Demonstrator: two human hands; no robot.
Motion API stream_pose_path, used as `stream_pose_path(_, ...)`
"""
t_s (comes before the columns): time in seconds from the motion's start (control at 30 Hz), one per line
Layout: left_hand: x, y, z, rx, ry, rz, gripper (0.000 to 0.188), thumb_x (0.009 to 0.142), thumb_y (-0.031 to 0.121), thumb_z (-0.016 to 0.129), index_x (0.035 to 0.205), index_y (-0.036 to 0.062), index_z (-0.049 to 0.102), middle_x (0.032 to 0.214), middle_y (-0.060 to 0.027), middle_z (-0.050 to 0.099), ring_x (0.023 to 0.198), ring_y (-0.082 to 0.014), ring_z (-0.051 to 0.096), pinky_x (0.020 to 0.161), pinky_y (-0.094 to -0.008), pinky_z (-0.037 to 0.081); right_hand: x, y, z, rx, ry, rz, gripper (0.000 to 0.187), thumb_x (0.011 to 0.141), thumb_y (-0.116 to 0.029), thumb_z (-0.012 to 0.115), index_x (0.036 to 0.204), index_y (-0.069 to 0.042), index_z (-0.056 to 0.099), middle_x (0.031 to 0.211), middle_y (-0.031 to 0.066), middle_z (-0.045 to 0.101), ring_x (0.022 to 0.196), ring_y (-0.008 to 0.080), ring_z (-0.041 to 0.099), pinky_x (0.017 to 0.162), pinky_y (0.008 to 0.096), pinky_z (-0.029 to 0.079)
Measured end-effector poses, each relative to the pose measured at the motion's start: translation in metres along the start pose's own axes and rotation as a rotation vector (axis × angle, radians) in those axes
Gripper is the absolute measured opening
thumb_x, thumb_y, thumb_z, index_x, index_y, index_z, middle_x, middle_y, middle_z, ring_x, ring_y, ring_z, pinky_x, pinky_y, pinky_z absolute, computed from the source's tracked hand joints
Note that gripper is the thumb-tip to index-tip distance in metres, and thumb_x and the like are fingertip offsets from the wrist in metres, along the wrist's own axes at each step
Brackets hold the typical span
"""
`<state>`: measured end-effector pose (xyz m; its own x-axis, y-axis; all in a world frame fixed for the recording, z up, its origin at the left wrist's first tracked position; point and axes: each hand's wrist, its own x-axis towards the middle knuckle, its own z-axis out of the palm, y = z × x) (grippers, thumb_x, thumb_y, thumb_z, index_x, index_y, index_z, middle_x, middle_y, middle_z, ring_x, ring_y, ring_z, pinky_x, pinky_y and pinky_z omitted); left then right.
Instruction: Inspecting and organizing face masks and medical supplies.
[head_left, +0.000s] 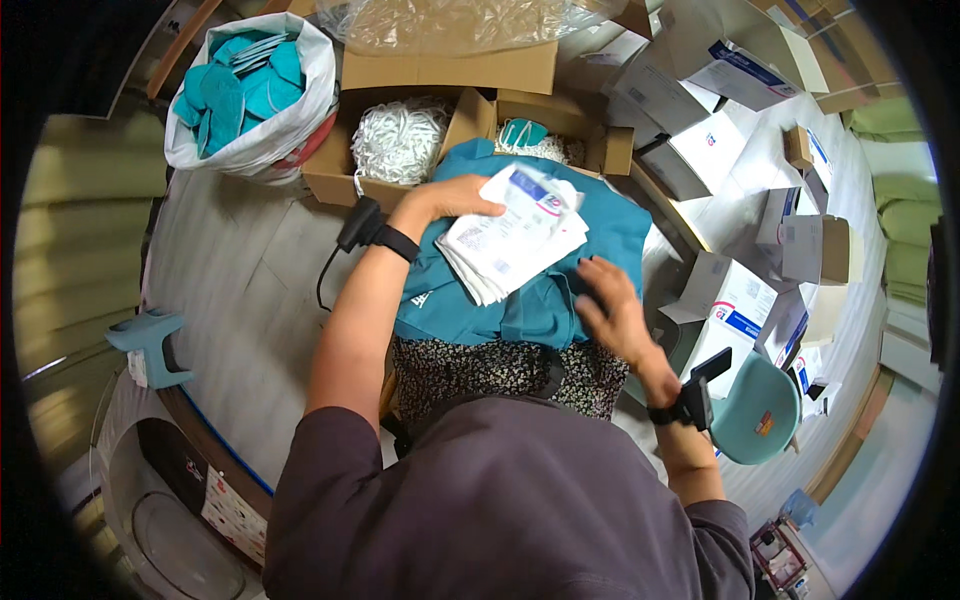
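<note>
A stack of flat white printed packets [512, 238] lies over the teal cloth [622, 232] spread across my lap. My left hand [458, 197] grips the stack at its upper left, thumb on top and fingers mostly hidden beneath. To the right, apart from the packets, my right hand [612, 303] hovers near the cloth with its fingers spread and nothing in them. Just beyond the cloth stands a cardboard box holding a heap of white cord [402, 142]. Beside it, another carton holds more white cords and a teal piece [522, 132].
A white sack [318, 75] full of teal flat pieces stands at the far left. Several white cartons [735, 300] crowd the floor on the right. A green stool [757, 410] is near my right forearm, and a small blue-green stool [150, 345] is at the left.
</note>
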<state>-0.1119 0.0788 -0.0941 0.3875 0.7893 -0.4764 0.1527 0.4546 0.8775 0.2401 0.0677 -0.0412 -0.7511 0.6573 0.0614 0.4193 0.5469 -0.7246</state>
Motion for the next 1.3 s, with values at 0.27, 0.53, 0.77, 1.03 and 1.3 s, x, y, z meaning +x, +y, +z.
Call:
stream_pose_path(0.27, -0.049, -0.013, 0.103, 0.068, 0.104, 0.047, 0.066, 0.089, 0.019, 0.069, 0.147, 0.0093, 0.039, 0.131, -0.0118, 0.06, 0.115, -0.0167, 0.057, 0.097, -0.0302, 0.046, -0.1, -0.012, -0.005, 0.111, -0.459, 0.103, 0.015, 0.083, -0.006, 0.064, 0.098, -0.001, 0.064, 0.096, 0.0166, 0.066, 0.089, 0.0377, 0.063, 0.074, 0.0403, 0.051)
stream_pose_path(0.53, -0.094, -0.042, 0.191, -0.095, 0.283, 0.265, 0.068, 0.091, 0.016, 0.066, 0.15, 0.003, 0.034, 0.145, -0.0144, 0.046, 0.129, -0.0192, 0.046, 0.108, -0.0324, 0.036, -0.126, -0.028, -0.011, 0.3, -0.426, 0.672, 0.02, 0.09, -0.018, 0.069, 0.086, 0.001, 0.063, 0.07, 0.018, 0.06, 0.061, 0.0264, 0.057, 0.059, 0.0341, 0.047)
stream_pose_path(0.77, -0.098, -0.045, 0.175, -0.01, 0.398, 0.361, 0.062, 0.083, 0.011, 0.074, 0.138, 0.0002, 0.05, 0.133, -0.0118, 0.051, 0.121, -0.0223, 0.053, 0.104, -0.0349, 0.041, -0.087, -0.039, -0.007, -0.07, -0.198, -0.125, 0.036, 0.076, -0.023, 0.078, 0.106, -0.006, 0.067, 0.103, 0.0115, 0.062, 0.097, 0.032, 0.055, 0.081, 0.0455, 0.043)
stream_pose_path(1.03, -0.107, -0.027, 0.157, 0.308, 0.482, 0.382, 0.052, 0.075, 0.012, 0.078, 0.125, 0.0077, 0.065, 0.115, -0.0107, 0.058, 0.106, -0.023, 0.057, 0.092, -0.0332, 0.046, -0.135, -0.031, -0.004, 0.415, -0.477, 0.285, 0.008, 0.085, -0.002, 0.068, 0.092, 0.002, 0.066, 0.08, 0.0085, 0.063, 0.069, 0.0226, 0.057, 0.064, 0.0333, 0.046)
stream_pose_path(1.3, -0.09, 0.017, 0.161, 0.101, 0.602, 0.359, 0.014, 0.08, 0.005, 0.075, 0.094, 0.0019, 0.073, 0.079, -0.0039, 0.061, 0.069, -0.009, 0.056, 0.062, -0.024, 0.046, -0.116, 0.004, -0.012, 0.476, -0.636, 0.619, 0.041, 0.098, -0.033, 0.059, 0.081, 0.003, 0.07, 0.06, -0.0002, 0.058, 0.056, 0.0116, 0.055, 0.054, 0.0289, 0.048)
